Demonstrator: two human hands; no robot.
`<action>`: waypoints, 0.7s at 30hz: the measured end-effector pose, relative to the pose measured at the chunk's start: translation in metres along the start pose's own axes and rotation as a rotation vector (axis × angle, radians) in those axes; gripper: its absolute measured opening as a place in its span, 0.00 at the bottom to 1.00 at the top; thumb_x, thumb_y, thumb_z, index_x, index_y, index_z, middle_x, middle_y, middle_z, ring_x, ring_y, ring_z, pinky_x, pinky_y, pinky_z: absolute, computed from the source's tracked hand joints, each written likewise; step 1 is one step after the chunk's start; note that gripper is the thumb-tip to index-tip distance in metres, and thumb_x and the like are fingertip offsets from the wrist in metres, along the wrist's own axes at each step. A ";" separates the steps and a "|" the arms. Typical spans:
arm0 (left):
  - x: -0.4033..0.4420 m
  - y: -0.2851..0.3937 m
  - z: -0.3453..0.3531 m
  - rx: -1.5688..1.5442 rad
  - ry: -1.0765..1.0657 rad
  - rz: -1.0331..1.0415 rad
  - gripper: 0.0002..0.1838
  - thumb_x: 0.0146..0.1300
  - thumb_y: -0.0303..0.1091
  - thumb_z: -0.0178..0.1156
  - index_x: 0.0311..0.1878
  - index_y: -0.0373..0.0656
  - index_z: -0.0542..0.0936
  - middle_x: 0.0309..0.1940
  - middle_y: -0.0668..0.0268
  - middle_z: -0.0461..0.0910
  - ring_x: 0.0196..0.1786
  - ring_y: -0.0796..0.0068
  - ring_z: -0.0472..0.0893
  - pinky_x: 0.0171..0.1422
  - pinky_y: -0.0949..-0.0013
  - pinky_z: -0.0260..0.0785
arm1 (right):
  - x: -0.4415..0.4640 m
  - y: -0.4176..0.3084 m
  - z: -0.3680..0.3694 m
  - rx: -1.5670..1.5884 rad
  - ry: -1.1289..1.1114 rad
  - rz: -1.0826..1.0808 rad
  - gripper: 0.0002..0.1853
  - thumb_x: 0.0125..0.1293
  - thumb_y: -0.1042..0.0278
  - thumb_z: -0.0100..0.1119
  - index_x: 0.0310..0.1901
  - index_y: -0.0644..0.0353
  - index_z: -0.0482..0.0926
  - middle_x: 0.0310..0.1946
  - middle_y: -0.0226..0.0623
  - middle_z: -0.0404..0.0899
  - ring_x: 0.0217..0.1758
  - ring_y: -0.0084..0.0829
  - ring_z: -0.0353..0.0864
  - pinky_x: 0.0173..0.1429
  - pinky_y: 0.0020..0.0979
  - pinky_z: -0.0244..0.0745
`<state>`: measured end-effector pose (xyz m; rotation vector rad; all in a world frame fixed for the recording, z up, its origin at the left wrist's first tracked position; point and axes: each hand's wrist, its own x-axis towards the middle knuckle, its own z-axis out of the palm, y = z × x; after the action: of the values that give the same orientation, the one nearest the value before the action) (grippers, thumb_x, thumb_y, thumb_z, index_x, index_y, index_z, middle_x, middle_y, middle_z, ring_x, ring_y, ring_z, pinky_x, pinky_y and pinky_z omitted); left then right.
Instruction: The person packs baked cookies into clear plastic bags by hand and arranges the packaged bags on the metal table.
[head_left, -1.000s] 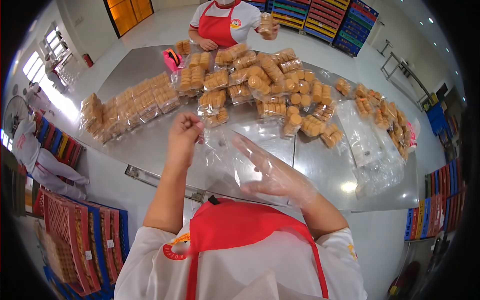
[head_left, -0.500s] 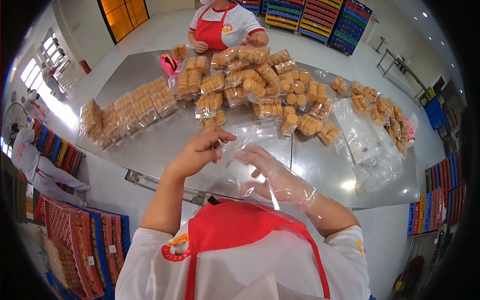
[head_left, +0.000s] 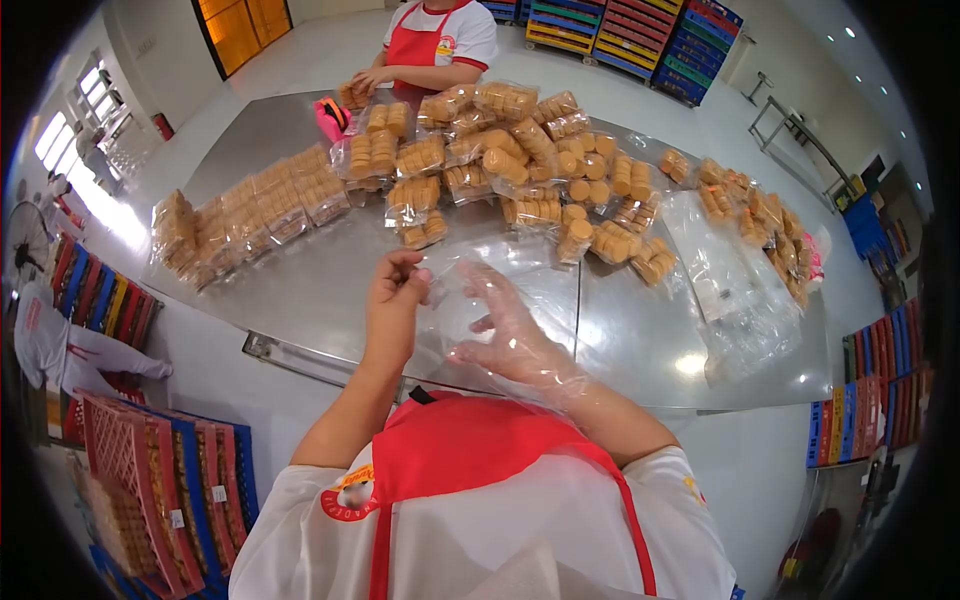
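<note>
My left hand (head_left: 393,300) is bare, and its thumb and fingers pinch the edge of a clear plastic bag (head_left: 445,325). Clear film wraps my right hand (head_left: 512,335) down to the wrist, with the fingers spread inside it and nothing solid in the palm. Both hands are above the near edge of the steel table (head_left: 640,340). Just beyond them lies a heap of round biscuits in clear packs (head_left: 515,160). A row of similar packs (head_left: 265,210) stands to the left.
Flat clear plastic bags (head_left: 735,290) lie on the right, beside more biscuit packs (head_left: 750,210). A pink and black object (head_left: 332,118) is at the far left. Across the table stands a co-worker in a red apron (head_left: 425,60). Stacked crates (head_left: 165,490) are at lower left.
My hands have come closer together, the right one moving left with the plastic around it. The left hand has turned more upright. The co-worker's hands have moved together onto a biscuit pack.
</note>
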<state>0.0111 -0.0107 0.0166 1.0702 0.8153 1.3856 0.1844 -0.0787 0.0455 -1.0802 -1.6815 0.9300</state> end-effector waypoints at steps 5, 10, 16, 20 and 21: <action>-0.011 -0.019 -0.025 -0.088 0.070 -0.175 0.11 0.69 0.24 0.56 0.53 0.40 0.75 0.35 0.71 0.73 0.34 0.82 0.72 0.40 0.77 0.66 | 0.010 0.039 0.002 -0.153 -0.229 0.326 0.40 0.58 0.61 0.75 0.71 0.56 0.66 0.68 0.41 0.64 0.67 0.38 0.69 0.60 0.38 0.74; -0.016 -0.026 -0.030 -0.076 0.093 -0.177 0.10 0.70 0.25 0.54 0.53 0.40 0.75 0.37 0.69 0.73 0.36 0.80 0.75 0.42 0.75 0.69 | -0.002 0.012 0.024 0.176 0.001 0.148 0.21 0.63 0.70 0.71 0.57 0.61 0.78 0.55 0.42 0.77 0.50 0.33 0.79 0.51 0.35 0.77; 0.010 -0.036 -0.063 -0.061 0.267 -0.056 0.12 0.70 0.27 0.54 0.55 0.42 0.73 0.43 0.68 0.73 0.37 0.78 0.76 0.41 0.67 0.78 | -0.003 0.036 -0.002 -0.311 -0.213 0.055 0.13 0.65 0.71 0.68 0.50 0.64 0.81 0.47 0.40 0.81 0.46 0.31 0.80 0.49 0.33 0.77; 0.036 -0.054 -0.114 0.057 0.425 -0.048 0.10 0.72 0.28 0.52 0.55 0.42 0.73 0.42 0.68 0.74 0.36 0.78 0.77 0.33 0.69 0.77 | -0.019 0.030 -0.012 -0.092 0.164 0.108 0.07 0.67 0.72 0.63 0.44 0.65 0.82 0.35 0.39 0.82 0.37 0.30 0.78 0.44 0.34 0.76; 0.041 -0.066 -0.120 0.090 0.427 -0.050 0.10 0.72 0.28 0.52 0.54 0.42 0.73 0.41 0.68 0.74 0.34 0.79 0.76 0.31 0.70 0.76 | -0.024 0.032 -0.014 -0.044 0.281 0.145 0.06 0.67 0.73 0.63 0.43 0.65 0.82 0.33 0.39 0.82 0.35 0.30 0.78 0.43 0.34 0.76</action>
<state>-0.0749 0.0497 -0.0797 0.8223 1.2151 1.5708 0.2113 -0.0890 0.0143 -1.3112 -1.4126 0.7924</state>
